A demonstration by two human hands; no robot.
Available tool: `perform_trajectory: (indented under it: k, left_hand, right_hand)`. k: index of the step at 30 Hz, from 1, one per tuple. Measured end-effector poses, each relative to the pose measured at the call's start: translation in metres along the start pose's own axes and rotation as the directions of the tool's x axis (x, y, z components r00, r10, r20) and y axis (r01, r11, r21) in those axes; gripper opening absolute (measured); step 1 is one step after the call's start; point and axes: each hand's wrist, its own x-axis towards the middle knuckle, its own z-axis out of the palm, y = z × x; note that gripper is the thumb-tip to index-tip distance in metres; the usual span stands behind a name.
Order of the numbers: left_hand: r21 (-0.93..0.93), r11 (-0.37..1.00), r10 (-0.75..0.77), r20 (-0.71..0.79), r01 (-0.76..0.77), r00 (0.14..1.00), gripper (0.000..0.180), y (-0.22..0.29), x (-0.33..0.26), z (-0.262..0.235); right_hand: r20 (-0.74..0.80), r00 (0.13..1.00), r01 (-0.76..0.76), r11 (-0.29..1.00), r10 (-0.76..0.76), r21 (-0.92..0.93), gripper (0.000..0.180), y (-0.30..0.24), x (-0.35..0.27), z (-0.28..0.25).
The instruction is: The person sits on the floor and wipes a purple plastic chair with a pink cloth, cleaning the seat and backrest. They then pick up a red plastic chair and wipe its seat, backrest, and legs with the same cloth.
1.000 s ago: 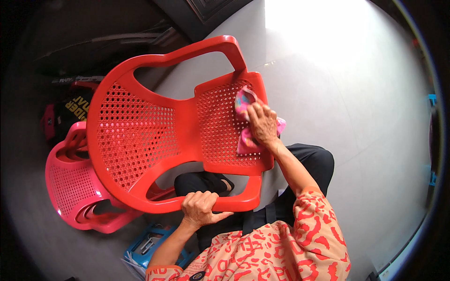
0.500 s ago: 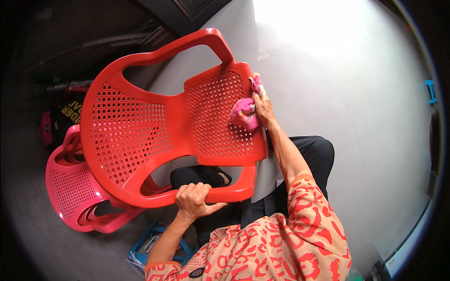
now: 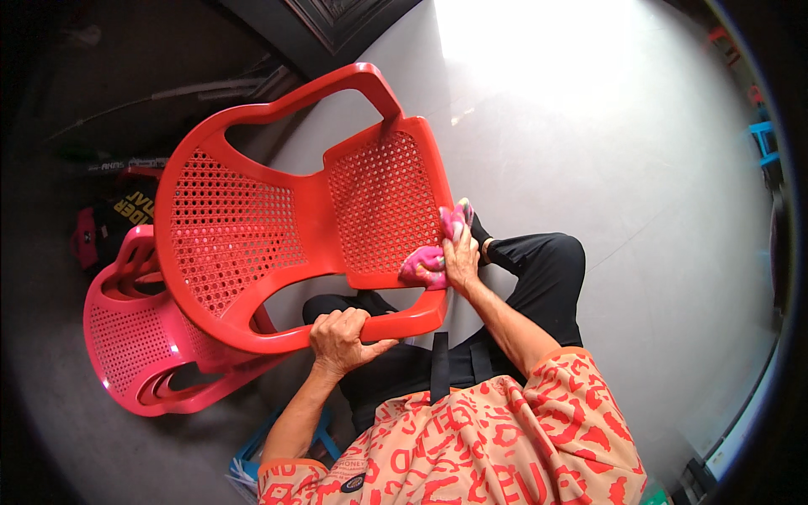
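A red plastic armchair (image 3: 316, 195) with a perforated back and seat lies tilted in front of me, its backrest to the left and its seat to the right. My left hand (image 3: 340, 340) is wrapped round its near armrest, thumb along the side. At the near right corner of the seat, my right hand (image 3: 459, 259) presses a pink patterned cloth (image 3: 423, 268) against the edge. Part of the cloth sticks out beyond my fingers on the far side.
Pink plastic chairs (image 3: 126, 341), stacked together, stand at the left under the red backrest. Behind them sits a dark bag (image 3: 114, 227) with yellow lettering. A blue plastic stool (image 3: 252, 450) is by my left elbow. Another blue item (image 3: 764, 141) stands at the far right.
My right hand has slid the cloth toward me along the seat's right edge to the near corner. The red chair has shifted slightly; my left hand keeps its hold on the armrest.
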Motion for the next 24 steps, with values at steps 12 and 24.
perform_trajectory:
  k: [12, 24]
  left_hand:
    - [-0.041, 0.999, 0.029, 0.001, -0.029, 1.0, 0.054, -0.001, 0.007, -0.005]
    - [-0.108, 0.994, 0.008, 0.075, 0.0, 0.997, 0.057, -0.006, 0.013, -0.01]
  right_hand:
    - [-0.109, 0.991, 0.037, 0.932, -0.081, -0.36, 0.063, -0.048, 0.055, 0.013]
    - [0.033, 0.629, 0.525, 0.392, -0.777, -0.756, 0.047, -0.11, 0.16, 0.071]
